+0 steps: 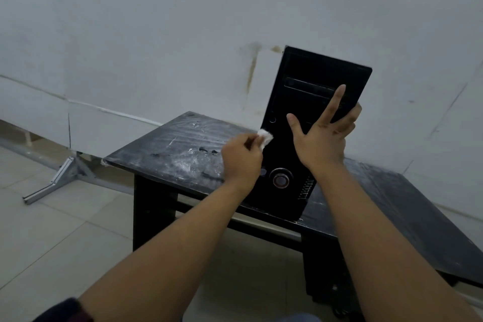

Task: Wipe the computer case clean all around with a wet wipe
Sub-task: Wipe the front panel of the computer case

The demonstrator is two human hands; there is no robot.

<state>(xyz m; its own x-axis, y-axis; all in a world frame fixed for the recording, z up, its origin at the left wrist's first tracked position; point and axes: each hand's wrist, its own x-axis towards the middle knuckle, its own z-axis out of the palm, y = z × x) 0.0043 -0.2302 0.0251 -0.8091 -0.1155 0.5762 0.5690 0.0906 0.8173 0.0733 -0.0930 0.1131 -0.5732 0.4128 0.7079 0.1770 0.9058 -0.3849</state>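
Beside wipe [265,137] in left hand [241,157], case [313,81]

A black computer case [308,70] was seen standing on end on a scuffed black table [170,144], its front panel turned toward the camera; a white wet wipe [265,137] was pinched in the left hand [241,158] and held against the panel's nine o'clock edge; the right hand [322,138] was laid on the panel, index finger and thumb spread, the other fingers curled round the three o'clock edge; a round button [281,179] was seen toward six o'clock on the panel; a metal bracket [60,178] was seen on the floor at eight o'clock from the table.
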